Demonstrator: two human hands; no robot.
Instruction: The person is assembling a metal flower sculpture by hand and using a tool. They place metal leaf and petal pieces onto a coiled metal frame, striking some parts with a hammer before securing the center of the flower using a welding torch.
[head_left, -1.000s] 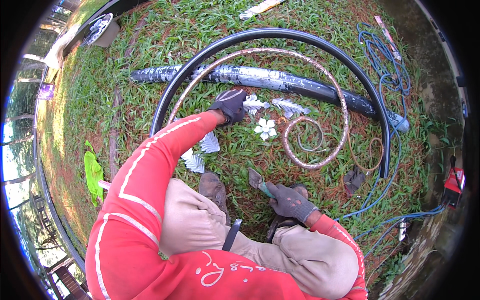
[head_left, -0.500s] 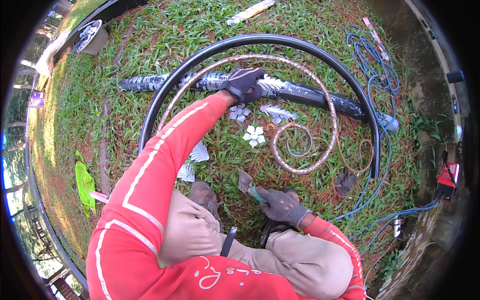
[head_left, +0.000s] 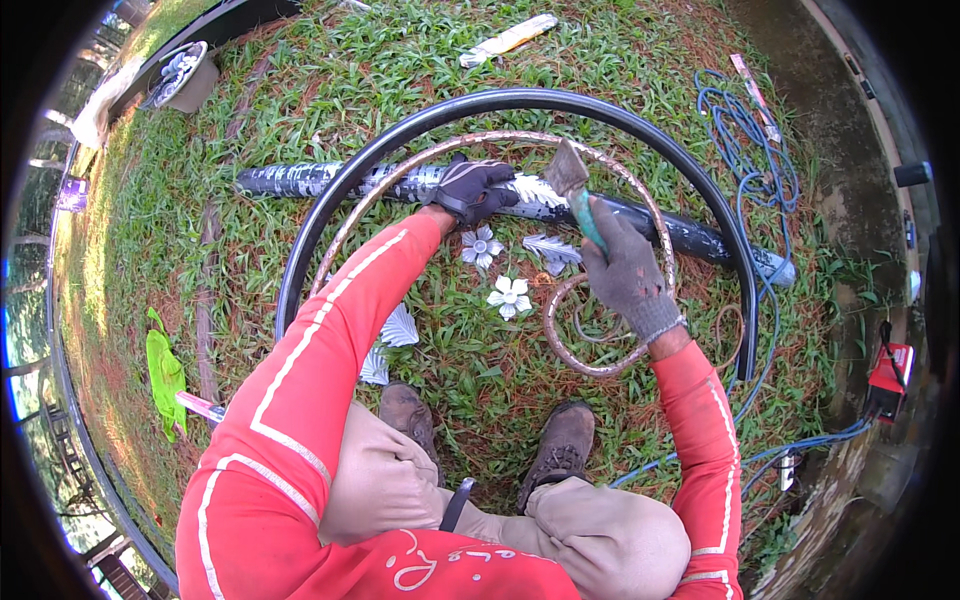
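My left hand (head_left: 475,190), in a dark glove, is closed at the left end of a silver metal leaf (head_left: 537,190) lying on the scuffed black pipe (head_left: 625,212). Its fingertips are partly hidden. Gripped in my grey-gloved right hand (head_left: 628,268) is a scraper (head_left: 582,205) with a flat, worn blade and a teal handle. The blade is raised near the leaf's right end. Below the pipe, a silver flower (head_left: 481,247), a second leaf (head_left: 552,252) and a white flower (head_left: 509,297) lie on the grass.
A black curved bar (head_left: 520,98) and a rusty scroll (head_left: 648,190) arch over the pipe. Blue hose (head_left: 735,135) coils at right, near a red box-shaped device (head_left: 890,380). A bucket (head_left: 190,85) stands far left; a lime-green cloth (head_left: 165,372) lies left. My boots (head_left: 558,440) are close below.
My right hand has risen from beside my boot to the pipe, bringing the scraper with it. My left hand stays at the leaf, barely shifted.
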